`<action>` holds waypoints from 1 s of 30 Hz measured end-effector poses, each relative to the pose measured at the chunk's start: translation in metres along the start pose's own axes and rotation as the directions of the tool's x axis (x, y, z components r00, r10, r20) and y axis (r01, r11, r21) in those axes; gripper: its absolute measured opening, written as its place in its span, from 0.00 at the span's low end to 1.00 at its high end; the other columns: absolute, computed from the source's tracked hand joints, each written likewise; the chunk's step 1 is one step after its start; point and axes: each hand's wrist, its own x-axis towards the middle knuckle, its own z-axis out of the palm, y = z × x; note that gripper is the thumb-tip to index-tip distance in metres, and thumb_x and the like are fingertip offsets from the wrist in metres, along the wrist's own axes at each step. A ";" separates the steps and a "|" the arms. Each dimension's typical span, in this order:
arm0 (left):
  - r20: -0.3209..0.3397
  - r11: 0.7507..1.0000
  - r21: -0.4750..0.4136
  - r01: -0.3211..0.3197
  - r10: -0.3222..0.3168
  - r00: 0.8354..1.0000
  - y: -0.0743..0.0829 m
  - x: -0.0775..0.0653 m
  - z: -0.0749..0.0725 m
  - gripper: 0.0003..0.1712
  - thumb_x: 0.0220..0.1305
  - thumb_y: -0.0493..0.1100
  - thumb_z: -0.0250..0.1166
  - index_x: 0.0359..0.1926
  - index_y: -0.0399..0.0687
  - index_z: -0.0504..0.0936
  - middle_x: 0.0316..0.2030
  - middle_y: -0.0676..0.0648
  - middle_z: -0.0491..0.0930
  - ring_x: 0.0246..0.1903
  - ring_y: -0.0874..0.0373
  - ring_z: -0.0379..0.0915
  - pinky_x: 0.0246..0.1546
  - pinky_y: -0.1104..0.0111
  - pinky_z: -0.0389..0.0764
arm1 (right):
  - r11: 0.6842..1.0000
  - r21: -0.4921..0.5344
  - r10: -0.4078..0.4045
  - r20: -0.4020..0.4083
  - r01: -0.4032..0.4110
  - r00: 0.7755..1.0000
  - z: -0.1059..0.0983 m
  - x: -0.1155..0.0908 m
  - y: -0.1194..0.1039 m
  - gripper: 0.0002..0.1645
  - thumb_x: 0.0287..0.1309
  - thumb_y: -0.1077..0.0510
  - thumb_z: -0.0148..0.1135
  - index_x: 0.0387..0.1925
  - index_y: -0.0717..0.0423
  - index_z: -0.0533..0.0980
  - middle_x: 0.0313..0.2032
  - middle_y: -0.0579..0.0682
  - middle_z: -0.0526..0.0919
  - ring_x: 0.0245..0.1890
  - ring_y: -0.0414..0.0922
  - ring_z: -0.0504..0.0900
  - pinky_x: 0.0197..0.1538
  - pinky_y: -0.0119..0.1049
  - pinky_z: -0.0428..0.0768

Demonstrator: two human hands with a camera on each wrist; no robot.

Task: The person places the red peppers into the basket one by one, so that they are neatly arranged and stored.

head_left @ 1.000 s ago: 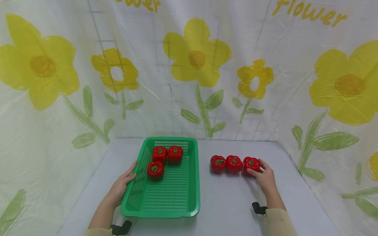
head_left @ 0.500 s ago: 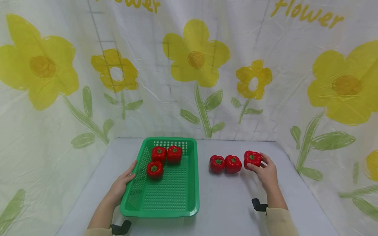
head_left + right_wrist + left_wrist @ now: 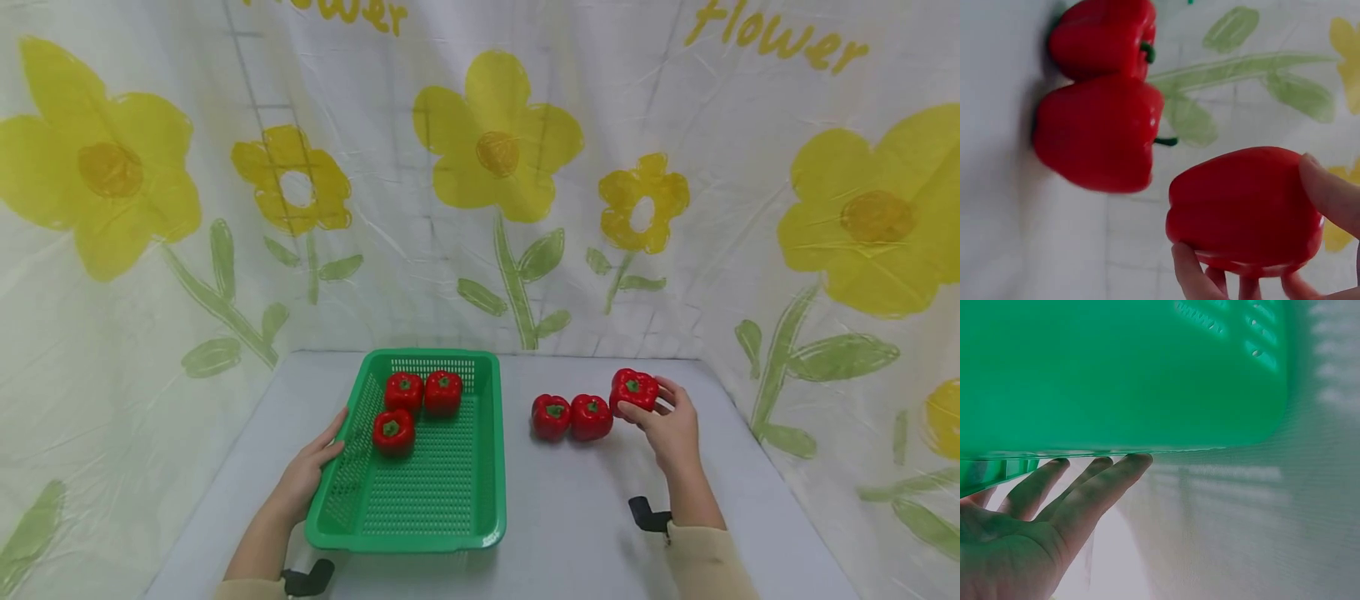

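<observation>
In the head view my right hand (image 3: 671, 421) holds a red bell pepper (image 3: 633, 392) above the table, thumb on one side and fingers on the other. The right wrist view shows this bell pepper (image 3: 1247, 212) hanging apart from the two others. Those stand side by side on the table: one bell pepper (image 3: 551, 417) at left, another bell pepper (image 3: 591, 418) at right. My left hand (image 3: 303, 479) rests along the left side of a green plastic basket (image 3: 491, 533). Its straight fingers (image 3: 1094, 494) touch the basket's edge in the left wrist view.
Inside the basket, towards its back left, sit three red bell peppers (image 3: 393, 433). The white table (image 3: 570, 517) ends at a hanging sheet (image 3: 390, 275) painted with yellow flowers, which also runs along both sides.
My right hand has lifted the rightmost bell pepper off the table, then carried it up and slightly left. The left hand and basket have stayed in place.
</observation>
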 end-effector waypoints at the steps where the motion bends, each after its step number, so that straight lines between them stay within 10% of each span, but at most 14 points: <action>1: 0.000 1.000 0.001 0.000 0.000 1.000 0.000 0.000 0.000 0.31 0.83 0.50 0.39 0.80 0.74 0.44 0.81 0.52 0.33 0.78 0.42 0.39 0.63 0.56 0.75 | 1.000 0.004 0.000 0.001 0.000 1.000 0.002 -0.001 -0.002 0.57 0.57 0.53 0.75 0.79 0.48 0.52 0.75 0.60 0.59 0.70 0.59 0.65 0.59 0.52 0.79; 30: 0.016 1.000 -0.023 -0.005 0.006 1.000 0.006 -0.002 0.000 0.32 0.83 0.50 0.39 0.81 0.73 0.43 0.81 0.50 0.31 0.78 0.38 0.40 0.63 0.52 0.76 | 0.995 0.003 -0.101 0.181 0.102 0.978 0.073 -0.034 -0.047 0.52 0.52 0.49 0.79 0.74 0.48 0.61 0.69 0.55 0.66 0.67 0.57 0.68 0.58 0.55 0.82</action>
